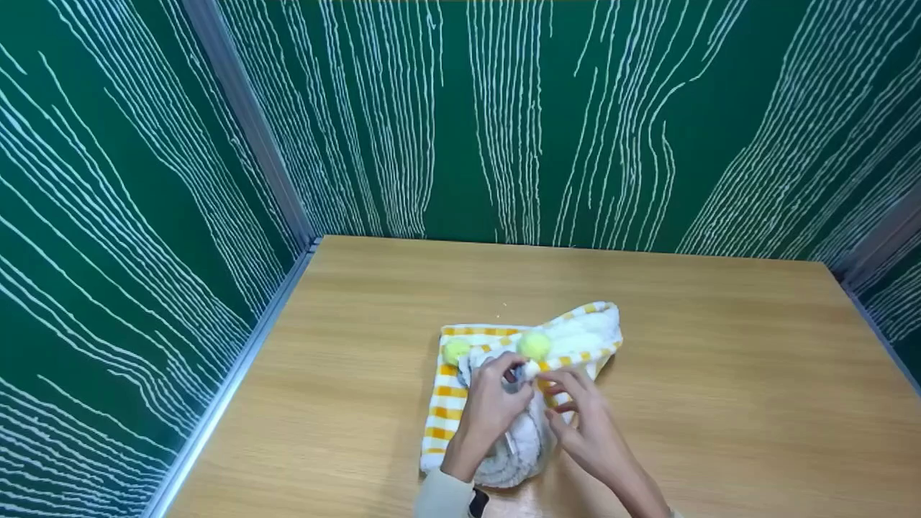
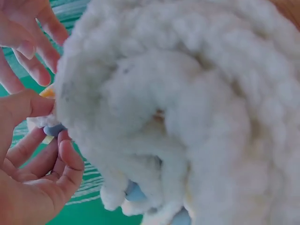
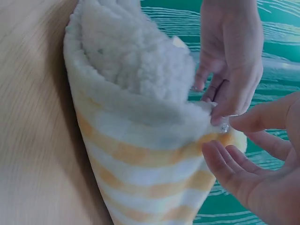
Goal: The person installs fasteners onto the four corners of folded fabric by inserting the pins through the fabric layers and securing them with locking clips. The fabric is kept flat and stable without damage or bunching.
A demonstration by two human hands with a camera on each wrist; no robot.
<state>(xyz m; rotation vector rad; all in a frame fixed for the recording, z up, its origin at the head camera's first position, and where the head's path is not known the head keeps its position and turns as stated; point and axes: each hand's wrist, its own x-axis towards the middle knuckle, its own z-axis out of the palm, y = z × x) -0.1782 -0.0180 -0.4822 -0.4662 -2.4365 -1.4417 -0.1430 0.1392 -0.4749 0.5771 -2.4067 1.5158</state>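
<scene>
A yellow-and-white checked cloth (image 1: 445, 412) with white fleece lining and two pale yellow pompoms (image 1: 533, 345) lies on the table. On it rests a bunched white fleece piece (image 1: 504, 467), which fills much of the left wrist view. With thumb and fingers, my left hand (image 1: 491, 403) pinches the cloth's edge, where a small shiny clear bit (image 3: 224, 127) shows in the right wrist view. Close beside it is my right hand (image 1: 591, 417), fingers apart and slightly bent, fingertips near that edge. Whether they touch it I cannot tell. Small blue-grey patches (image 2: 135, 191) show among the fleece.
The wooden table (image 1: 324, 374) extends around the cloth on all sides. Green panels with white wavy lines (image 1: 453, 144) stand behind and to the left, joined by a metal post (image 1: 252, 122). A dark band (image 1: 478, 501) circles my left wrist.
</scene>
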